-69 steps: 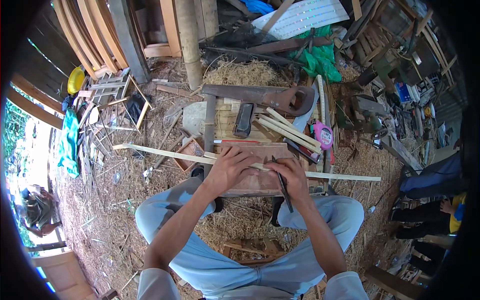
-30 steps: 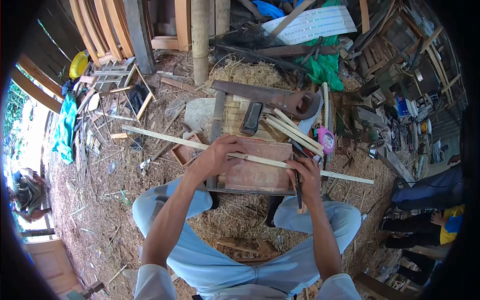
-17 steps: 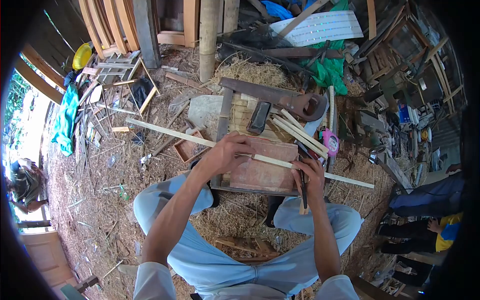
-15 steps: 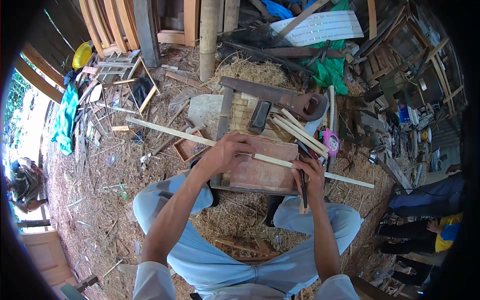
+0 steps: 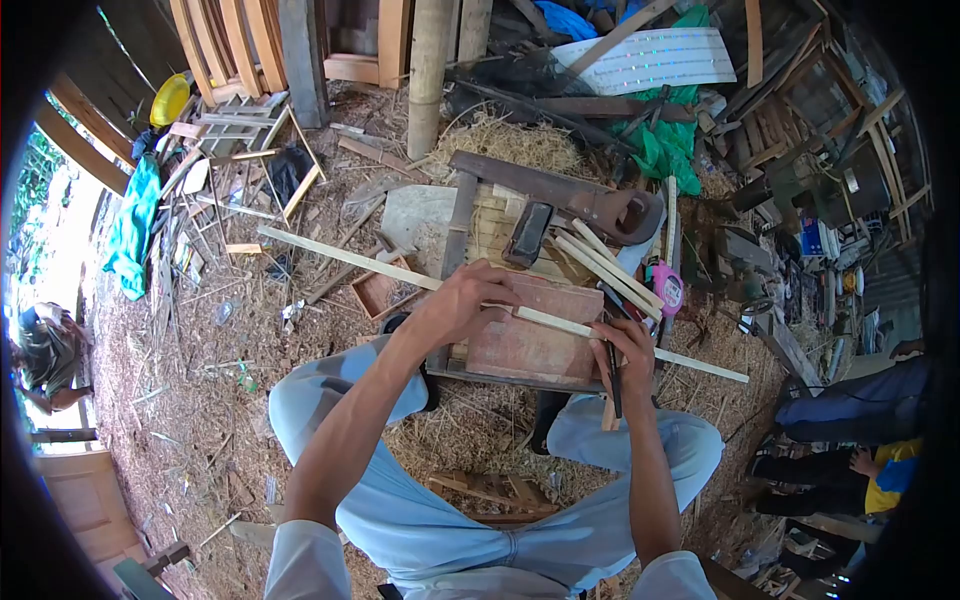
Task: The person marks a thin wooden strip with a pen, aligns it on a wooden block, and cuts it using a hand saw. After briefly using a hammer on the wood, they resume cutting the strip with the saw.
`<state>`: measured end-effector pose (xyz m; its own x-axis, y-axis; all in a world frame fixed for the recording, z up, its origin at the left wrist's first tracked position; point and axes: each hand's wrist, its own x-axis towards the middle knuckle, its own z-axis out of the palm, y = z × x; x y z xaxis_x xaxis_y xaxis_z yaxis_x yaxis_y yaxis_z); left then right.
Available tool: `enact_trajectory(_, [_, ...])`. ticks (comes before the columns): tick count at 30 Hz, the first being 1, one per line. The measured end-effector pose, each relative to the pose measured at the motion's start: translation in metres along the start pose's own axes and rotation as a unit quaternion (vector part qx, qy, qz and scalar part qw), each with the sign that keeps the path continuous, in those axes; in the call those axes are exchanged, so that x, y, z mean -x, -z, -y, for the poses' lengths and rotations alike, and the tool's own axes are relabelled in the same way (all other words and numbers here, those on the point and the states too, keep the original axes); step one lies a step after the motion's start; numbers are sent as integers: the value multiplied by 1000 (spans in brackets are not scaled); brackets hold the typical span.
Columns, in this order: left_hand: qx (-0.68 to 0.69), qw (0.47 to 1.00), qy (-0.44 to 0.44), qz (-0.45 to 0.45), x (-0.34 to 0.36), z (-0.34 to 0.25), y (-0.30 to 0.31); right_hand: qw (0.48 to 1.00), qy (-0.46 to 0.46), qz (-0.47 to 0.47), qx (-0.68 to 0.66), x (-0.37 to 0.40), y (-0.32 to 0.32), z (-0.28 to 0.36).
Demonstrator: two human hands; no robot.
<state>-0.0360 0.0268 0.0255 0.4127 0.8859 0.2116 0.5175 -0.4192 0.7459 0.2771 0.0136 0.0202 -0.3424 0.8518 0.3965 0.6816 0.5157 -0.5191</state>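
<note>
A long thin pale wooden strip (image 5: 555, 321) lies slantwise across a reddish board (image 5: 530, 352) on a low slatted bench (image 5: 462, 225). My left hand (image 5: 470, 303) is closed round the strip near the board's left edge. At the board's right edge, my right hand (image 5: 628, 355) pinches the strip and also holds a dark, thin tool (image 5: 614, 378) pointing down; its exact kind is unclear. Beyond the board are a dark block-shaped tool (image 5: 527, 234), several short pale strips (image 5: 605, 270), a pink tape measure (image 5: 664, 289) and a handsaw's handle (image 5: 630, 215).
A small wooden box (image 5: 385, 288) sits on the shavings left of the bench. A bamboo post (image 5: 425, 80) rises behind it. People stand at the right edge, one in a yellow and blue top (image 5: 890, 475); another person (image 5: 50, 355) is at the far left.
The view has shifted slightly, moving the bench a little to the right in the picture. Both hands keep their hold on the strip.
</note>
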Motion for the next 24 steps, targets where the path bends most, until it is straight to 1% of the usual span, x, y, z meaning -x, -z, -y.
enact_trajectory(9, [3, 1000, -10, -7, 0, 1, 0, 1000, -22, 12, -8, 0, 1, 1])
enact_trajectory(11, [28, 999, -13, -12, 0, 4, -2, 1000, -18, 12, -7, 0, 1, 1])
enact_trajectory(20, [20, 1000, -12, -16, -1, 1, 0, 1000, -2, 7, 7, -1, 0, 0])
enact_trajectory(24, [0, 999, -37, -12, -3, -6, -1, 1000, 4, -1, 11, 0, 0, -1])
